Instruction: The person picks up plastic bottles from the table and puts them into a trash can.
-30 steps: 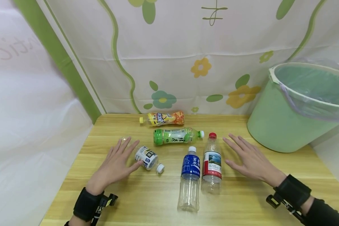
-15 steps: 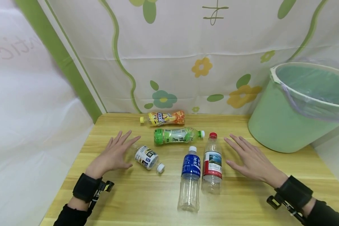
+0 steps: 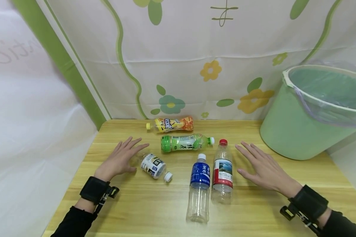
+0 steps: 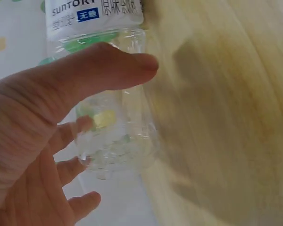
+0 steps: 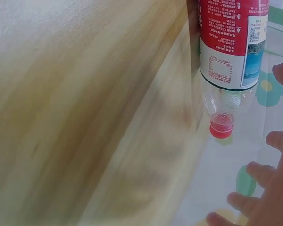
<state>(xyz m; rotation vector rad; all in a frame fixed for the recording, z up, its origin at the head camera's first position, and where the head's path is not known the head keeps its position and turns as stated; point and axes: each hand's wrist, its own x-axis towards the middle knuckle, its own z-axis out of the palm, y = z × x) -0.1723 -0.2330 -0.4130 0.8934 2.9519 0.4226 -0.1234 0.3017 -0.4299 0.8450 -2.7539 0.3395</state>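
In the head view my left hand (image 3: 118, 161) is spread beside the base of a small white-labelled bottle (image 3: 153, 165); the left wrist view shows my thumb across that bottle's clear lower part (image 4: 115, 141), and whether it touches is unclear. My right hand (image 3: 264, 166), fingers spread and holding nothing, is just right of a red-capped bottle (image 3: 223, 172), also seen in the right wrist view (image 5: 231, 47). Left of that lies a blue-labelled bottle (image 3: 200, 174) with a white cap. A green-labelled bottle (image 3: 184, 142) and a yellow-and-orange one (image 3: 175, 124) lie farther back.
A pale green bin (image 3: 302, 128) with a clear liner stands at the back right of the wooden table (image 3: 154, 210). A white curtain (image 3: 178, 42) with printed flowers hangs behind the table's back edge, and white fabric (image 3: 38, 131) hangs along the left side.
My left hand has drawn back to the left from the white-labelled bottle, its thumb no longer at the label. The right hand and the bottles stay about where they were.
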